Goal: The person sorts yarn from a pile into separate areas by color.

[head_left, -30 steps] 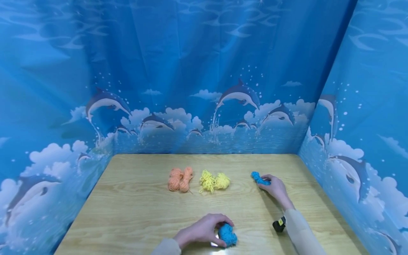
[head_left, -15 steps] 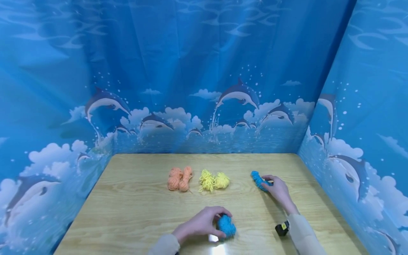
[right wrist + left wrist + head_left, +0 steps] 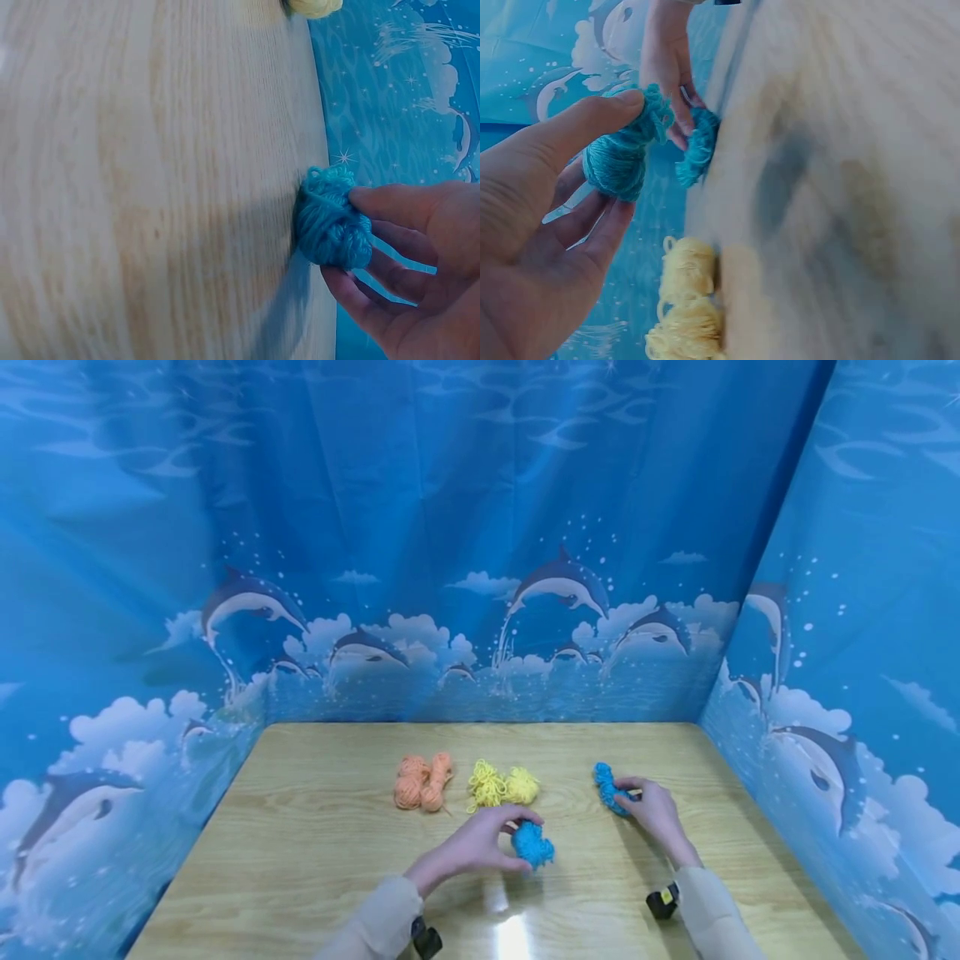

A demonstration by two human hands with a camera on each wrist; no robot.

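Note:
My left hand [image 3: 480, 842] holds a blue ball of yarn [image 3: 532, 846] between thumb and fingers. In the left wrist view this yarn [image 3: 622, 161] is clear of the wooden table. Farther right, my right hand [image 3: 654, 814] grips a second blue yarn bundle [image 3: 609, 787], long and twisted, which lies on the table. Thumb and fingertips hold opposite sides of that yarn [image 3: 334, 221] in the right wrist view. Just beyond my left hand sit two yellow yarn bundles, one loose and loopy [image 3: 487, 785], the other rounder [image 3: 521, 785].
Two orange yarn bundles, one on the left [image 3: 410, 783] and one on the right [image 3: 437, 782], lie side by side left of the yellow ones. The wood-grain table [image 3: 300, 843] meets a blue dolphin-print curtain [image 3: 420, 568] behind and at both sides.
My left hand has carried its blue yarn ball forward, away from the table's near side toward the yellow yarn. The right hand's bundle has turned slightly, its far end shifting a little right.

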